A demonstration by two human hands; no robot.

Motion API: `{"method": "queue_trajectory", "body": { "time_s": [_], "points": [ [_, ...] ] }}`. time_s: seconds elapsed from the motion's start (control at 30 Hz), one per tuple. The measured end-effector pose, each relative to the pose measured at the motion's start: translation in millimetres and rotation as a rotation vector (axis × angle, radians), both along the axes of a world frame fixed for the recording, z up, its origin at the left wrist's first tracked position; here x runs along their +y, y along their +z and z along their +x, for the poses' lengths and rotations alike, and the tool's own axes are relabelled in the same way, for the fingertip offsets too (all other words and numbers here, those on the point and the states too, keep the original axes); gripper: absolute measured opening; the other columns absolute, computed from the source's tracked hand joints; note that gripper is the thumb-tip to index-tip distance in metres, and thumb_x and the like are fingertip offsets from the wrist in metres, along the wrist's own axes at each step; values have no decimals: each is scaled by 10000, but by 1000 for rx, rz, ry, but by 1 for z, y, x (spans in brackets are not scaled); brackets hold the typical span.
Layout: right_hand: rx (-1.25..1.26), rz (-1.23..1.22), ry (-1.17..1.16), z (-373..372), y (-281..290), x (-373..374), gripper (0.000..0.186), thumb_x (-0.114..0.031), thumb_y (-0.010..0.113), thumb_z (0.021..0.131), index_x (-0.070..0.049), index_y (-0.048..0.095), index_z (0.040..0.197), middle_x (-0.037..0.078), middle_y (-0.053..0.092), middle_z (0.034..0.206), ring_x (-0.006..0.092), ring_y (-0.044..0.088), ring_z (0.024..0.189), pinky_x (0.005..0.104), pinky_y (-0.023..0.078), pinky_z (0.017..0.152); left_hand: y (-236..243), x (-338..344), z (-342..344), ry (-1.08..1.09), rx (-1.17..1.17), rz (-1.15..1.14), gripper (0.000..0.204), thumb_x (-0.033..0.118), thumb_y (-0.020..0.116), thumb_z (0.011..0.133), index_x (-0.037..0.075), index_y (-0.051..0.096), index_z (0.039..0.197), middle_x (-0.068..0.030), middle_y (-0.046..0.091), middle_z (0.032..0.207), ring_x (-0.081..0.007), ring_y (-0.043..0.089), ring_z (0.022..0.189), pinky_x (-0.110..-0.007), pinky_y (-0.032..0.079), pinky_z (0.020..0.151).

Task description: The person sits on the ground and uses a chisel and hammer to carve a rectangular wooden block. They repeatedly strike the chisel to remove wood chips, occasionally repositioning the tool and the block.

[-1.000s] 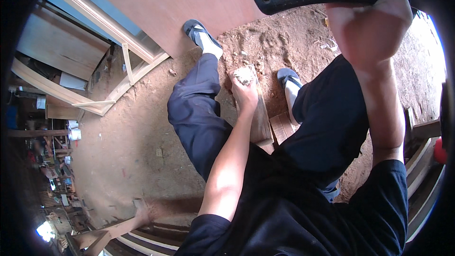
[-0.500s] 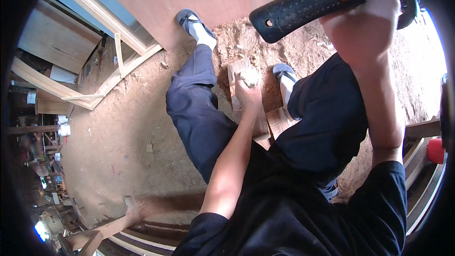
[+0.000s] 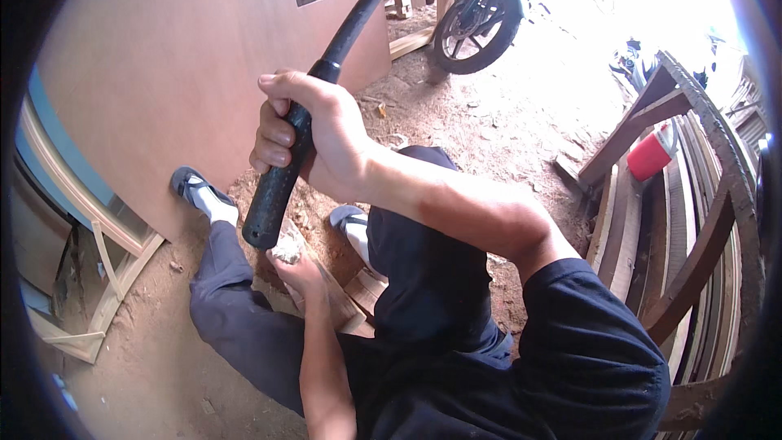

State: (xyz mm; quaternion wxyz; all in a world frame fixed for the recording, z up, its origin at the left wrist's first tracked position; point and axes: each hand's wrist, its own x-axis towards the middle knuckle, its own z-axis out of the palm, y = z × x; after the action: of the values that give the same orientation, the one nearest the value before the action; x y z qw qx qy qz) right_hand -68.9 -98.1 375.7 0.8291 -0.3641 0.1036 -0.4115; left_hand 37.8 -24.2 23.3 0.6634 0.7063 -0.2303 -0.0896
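A hammer with a black ribbed grip rises across the view, its dark head near the top edge. Around the grip my right hand is closed, high above the ground. Lower down, my left hand is closed about a pale, whitish lump. That lump rests at a wooden block between my feet. The hammer's butt end partly covers the area just beyond the left hand, so the lump's exact kind cannot be made out.
A large plywood panel stands ahead and left, beside pale wooden frames. A motorcycle is parked farther off on the dirt floor. To the right, long timber boards lie under a wooden rack, with a red container.
The view has swung to the right, bringing the motorcycle and timber rack in. My right hand has turned the hammer upright, so its head now shows. The left hand stays at the block.
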Motion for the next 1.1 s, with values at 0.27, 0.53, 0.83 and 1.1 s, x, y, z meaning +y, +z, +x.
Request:
{"method": "queue_trajectory", "body": {
  "time_s": [0.27,0.53,0.83,1.1],
  "points": [
    [-20,185,135,7,16,29,291,-291,620,947,-143,444,768,-9,367,568,149,402,487,359,405,611,24,3,3,30,-121,187,574,189,785,896,-101,545,1328,-278,617,1309,-389,593,1229,-449,455,1058],
    [74,51,187,30,-10,35,265,-273,619,949,-109,461,814,20,367,549,155,371,420,334,330,465,8,19,28,-76,-216,-10,429,189,690,966,-61,509,1265,-210,606,1089,-339,600,1044,-428,462,960],
    [222,-158,36,60,-83,-8,239,-174,606,970,-73,478,795,33,430,571,134,417,408,311,343,379,37,14,5,-37,-3,-16,383,133,729,937,-26,534,1226,-156,637,1110,-268,626,1026,-376,482,924],
    [352,46,140,70,-88,-19,287,-260,526,993,-68,552,782,-10,393,536,128,368,420,296,317,433,19,4,30,35,-29,-133,310,123,759,904,8,617,1153,-101,691,1074,-230,656,1004,-377,509,923]
  ]
}}
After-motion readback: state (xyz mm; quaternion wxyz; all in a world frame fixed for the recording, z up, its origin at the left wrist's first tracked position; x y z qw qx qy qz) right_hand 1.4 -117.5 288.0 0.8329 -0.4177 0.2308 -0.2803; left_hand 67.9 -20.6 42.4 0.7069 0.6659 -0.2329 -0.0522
